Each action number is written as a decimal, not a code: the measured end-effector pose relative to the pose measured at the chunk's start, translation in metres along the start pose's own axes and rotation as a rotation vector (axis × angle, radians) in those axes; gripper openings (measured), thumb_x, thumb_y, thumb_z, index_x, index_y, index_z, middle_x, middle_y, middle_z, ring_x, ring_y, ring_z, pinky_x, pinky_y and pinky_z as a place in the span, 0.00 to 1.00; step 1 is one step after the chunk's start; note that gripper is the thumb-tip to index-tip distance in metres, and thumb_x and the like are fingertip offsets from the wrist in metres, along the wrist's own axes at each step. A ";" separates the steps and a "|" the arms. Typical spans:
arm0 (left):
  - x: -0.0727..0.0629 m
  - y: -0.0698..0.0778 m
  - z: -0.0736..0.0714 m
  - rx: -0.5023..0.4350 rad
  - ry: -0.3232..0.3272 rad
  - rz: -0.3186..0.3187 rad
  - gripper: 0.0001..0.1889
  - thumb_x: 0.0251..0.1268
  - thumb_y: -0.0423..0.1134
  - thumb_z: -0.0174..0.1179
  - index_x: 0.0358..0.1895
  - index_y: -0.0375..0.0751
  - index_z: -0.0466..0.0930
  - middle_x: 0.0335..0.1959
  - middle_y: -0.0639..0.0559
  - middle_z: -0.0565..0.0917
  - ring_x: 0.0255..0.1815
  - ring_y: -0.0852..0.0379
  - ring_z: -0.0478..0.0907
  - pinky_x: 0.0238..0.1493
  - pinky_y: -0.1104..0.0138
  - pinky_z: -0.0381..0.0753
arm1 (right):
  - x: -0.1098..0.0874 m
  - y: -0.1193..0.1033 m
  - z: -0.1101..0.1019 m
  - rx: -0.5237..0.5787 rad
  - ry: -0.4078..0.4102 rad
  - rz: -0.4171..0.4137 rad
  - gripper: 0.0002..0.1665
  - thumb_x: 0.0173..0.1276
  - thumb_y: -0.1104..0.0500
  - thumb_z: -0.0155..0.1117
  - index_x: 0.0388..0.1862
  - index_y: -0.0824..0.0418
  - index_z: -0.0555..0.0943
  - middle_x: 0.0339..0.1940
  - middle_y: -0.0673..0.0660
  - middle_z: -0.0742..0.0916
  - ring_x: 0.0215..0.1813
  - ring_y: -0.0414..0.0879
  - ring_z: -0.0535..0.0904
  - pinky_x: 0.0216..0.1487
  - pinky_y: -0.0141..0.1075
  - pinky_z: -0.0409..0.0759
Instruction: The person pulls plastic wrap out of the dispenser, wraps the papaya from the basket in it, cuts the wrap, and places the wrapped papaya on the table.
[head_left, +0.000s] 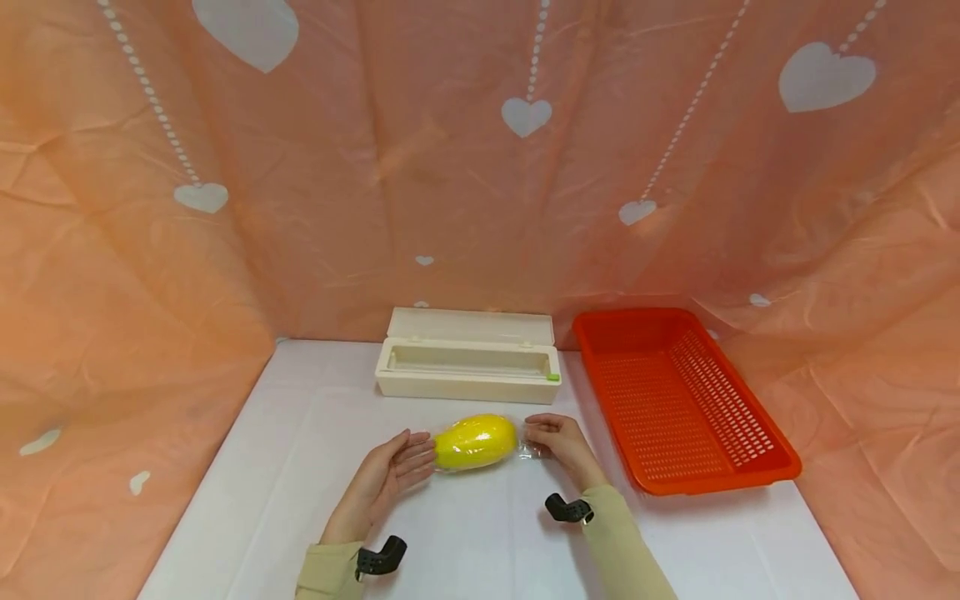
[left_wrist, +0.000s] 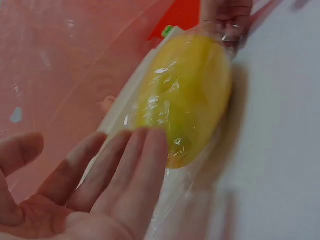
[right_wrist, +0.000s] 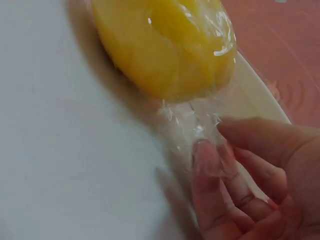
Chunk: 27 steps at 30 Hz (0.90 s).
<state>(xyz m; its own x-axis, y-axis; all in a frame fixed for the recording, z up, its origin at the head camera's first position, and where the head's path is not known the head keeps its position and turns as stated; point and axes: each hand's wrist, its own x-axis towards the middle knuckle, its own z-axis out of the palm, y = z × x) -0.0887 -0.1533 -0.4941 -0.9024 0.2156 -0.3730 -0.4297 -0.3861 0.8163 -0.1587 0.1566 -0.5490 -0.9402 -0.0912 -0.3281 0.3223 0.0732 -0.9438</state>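
Note:
A smooth, oblong yellow fruit (head_left: 477,442), greenish at its left end, lies wrapped in clear cling film (right_wrist: 192,120) on the white table. The left hand (head_left: 390,475) is at the fruit's left end, palm turned up and fingers straight. In the left wrist view its fingertips (left_wrist: 155,135) overlap the wrapped end, thumb held apart. At the other end, the right hand (head_left: 564,446) pinches the loose tail of film between thumb and bent fingers. The film tail sticks out past the fruit and is crinkled near the fingers.
Behind the fruit stands a long cream cling film dispenser (head_left: 465,389) with its lid raised and a green slider (head_left: 553,377) at the right end. To the right is a red perforated basket (head_left: 660,417). An orange curtain with hearts (head_left: 465,183) encloses the table.

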 end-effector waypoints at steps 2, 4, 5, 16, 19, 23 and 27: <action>0.002 -0.003 0.004 0.045 0.043 0.019 0.30 0.76 0.49 0.45 0.64 0.22 0.64 0.59 0.31 0.74 0.57 0.41 0.75 0.60 0.52 0.73 | -0.003 -0.001 -0.003 -0.027 -0.040 -0.016 0.18 0.61 0.64 0.69 0.49 0.71 0.80 0.34 0.56 0.86 0.31 0.45 0.80 0.33 0.34 0.82; 0.004 -0.003 0.005 0.075 0.063 0.032 0.30 0.75 0.50 0.45 0.64 0.23 0.65 0.60 0.31 0.73 0.58 0.41 0.74 0.61 0.51 0.71 | -0.004 -0.002 -0.008 -0.072 -0.079 -0.045 0.17 0.61 0.63 0.68 0.47 0.71 0.81 0.34 0.56 0.85 0.32 0.44 0.79 0.34 0.34 0.79; 0.005 -0.002 0.005 0.084 0.067 0.036 0.31 0.75 0.51 0.45 0.64 0.24 0.65 0.60 0.32 0.73 0.58 0.41 0.74 0.62 0.50 0.70 | -0.005 -0.003 -0.010 -0.115 -0.097 -0.067 0.16 0.60 0.62 0.69 0.46 0.69 0.82 0.35 0.55 0.86 0.34 0.44 0.78 0.36 0.34 0.79; 0.024 0.005 0.001 0.116 0.030 0.069 0.34 0.75 0.56 0.43 0.66 0.26 0.63 0.62 0.33 0.72 0.60 0.41 0.71 0.65 0.49 0.65 | -0.004 -0.023 -0.011 -0.204 -0.457 -0.140 0.21 0.66 0.64 0.60 0.54 0.73 0.69 0.52 0.63 0.82 0.55 0.53 0.77 0.59 0.40 0.75; 0.029 0.005 0.001 0.070 0.023 0.074 0.33 0.76 0.56 0.40 0.66 0.27 0.64 0.62 0.33 0.72 0.60 0.41 0.72 0.66 0.49 0.64 | -0.004 -0.025 -0.004 -0.091 -0.478 -0.066 0.26 0.72 0.59 0.56 0.62 0.71 0.64 0.53 0.64 0.81 0.55 0.53 0.79 0.60 0.43 0.74; 0.035 0.003 0.001 -0.019 0.020 0.051 0.31 0.77 0.54 0.38 0.67 0.29 0.63 0.63 0.34 0.71 0.60 0.42 0.72 0.66 0.49 0.64 | -0.002 -0.023 0.009 -0.056 -0.479 0.014 0.31 0.71 0.52 0.58 0.68 0.64 0.65 0.55 0.61 0.80 0.52 0.52 0.80 0.57 0.43 0.77; 0.038 -0.002 0.004 -0.083 0.025 0.035 0.30 0.77 0.52 0.39 0.68 0.29 0.61 0.65 0.32 0.69 0.61 0.42 0.71 0.66 0.51 0.64 | -0.002 -0.020 0.019 -0.106 -0.489 0.055 0.34 0.66 0.48 0.64 0.67 0.59 0.69 0.54 0.58 0.80 0.45 0.50 0.80 0.48 0.39 0.80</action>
<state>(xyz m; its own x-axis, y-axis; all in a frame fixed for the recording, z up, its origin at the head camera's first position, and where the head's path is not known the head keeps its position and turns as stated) -0.1220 -0.1411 -0.5079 -0.9169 0.1788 -0.3568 -0.3984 -0.4658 0.7902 -0.1610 0.1365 -0.5302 -0.7524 -0.5370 -0.3815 0.3334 0.1890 -0.9236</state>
